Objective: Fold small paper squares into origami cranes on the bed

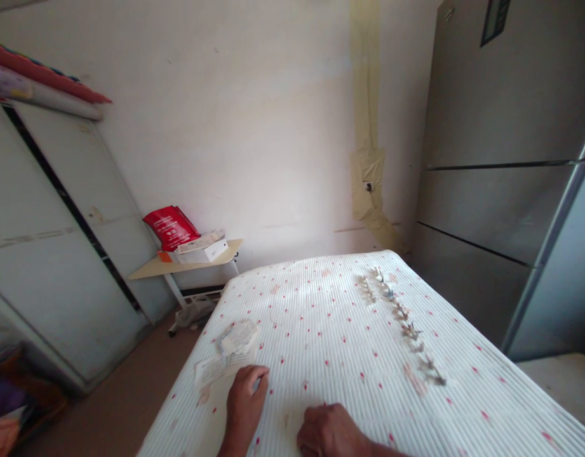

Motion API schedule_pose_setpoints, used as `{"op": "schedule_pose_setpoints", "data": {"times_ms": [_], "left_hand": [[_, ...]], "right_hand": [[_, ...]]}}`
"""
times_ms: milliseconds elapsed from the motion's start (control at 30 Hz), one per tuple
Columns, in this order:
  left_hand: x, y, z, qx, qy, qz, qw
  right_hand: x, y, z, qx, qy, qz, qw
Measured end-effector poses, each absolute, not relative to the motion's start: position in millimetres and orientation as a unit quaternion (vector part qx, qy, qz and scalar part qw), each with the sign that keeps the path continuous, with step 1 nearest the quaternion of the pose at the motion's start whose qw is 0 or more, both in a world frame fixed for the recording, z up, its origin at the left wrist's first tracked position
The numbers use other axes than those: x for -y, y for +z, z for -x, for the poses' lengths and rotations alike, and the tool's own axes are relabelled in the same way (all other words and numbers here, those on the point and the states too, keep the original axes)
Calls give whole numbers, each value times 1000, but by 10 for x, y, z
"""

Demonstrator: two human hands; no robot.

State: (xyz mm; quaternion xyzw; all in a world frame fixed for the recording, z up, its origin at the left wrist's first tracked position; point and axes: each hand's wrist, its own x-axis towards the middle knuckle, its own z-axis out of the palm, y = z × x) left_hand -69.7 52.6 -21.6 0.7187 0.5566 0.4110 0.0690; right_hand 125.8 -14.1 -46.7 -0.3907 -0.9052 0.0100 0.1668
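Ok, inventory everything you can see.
printed papers: at least two, whitish, cover's left
small objects: several, mixed, cover's right
spotted cover: one, white, centre
packet: one, red, side table
box: one, white, side table
side table: one, tan, left
cabinet: one, pale, far left
rolled items: some, red, pale, atop cabinet
fridge: one, grey, right
wall: one, whitish, back
tape: one, yellowish, wall
socket: one, pale, wall
clutter: uncounted, mixed, lower left
left hand: one, near papers
right hand: one, bottom centre
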Motion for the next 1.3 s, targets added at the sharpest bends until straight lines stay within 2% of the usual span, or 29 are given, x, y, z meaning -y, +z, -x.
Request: {"op": "schedule_pose_setpoints", "data": {"times_ms": [367,833,1000,1300], "left_hand": [[-548,-249,781,-539,448,-710,69],[-783,-358,1468,-660,484,-574,-31],[-785,-351,1554,-681,487,-544,-61],[-760,-310,1477,-665,461,-580,-93]], "right_hand": [[185,-345,-1256,894,-21,420,158],[179,-263,-1131,889,-18,399,223],[190,-277,-1155,889,8,401,223],[190,-342,-1174,887,28,398,233]]}}
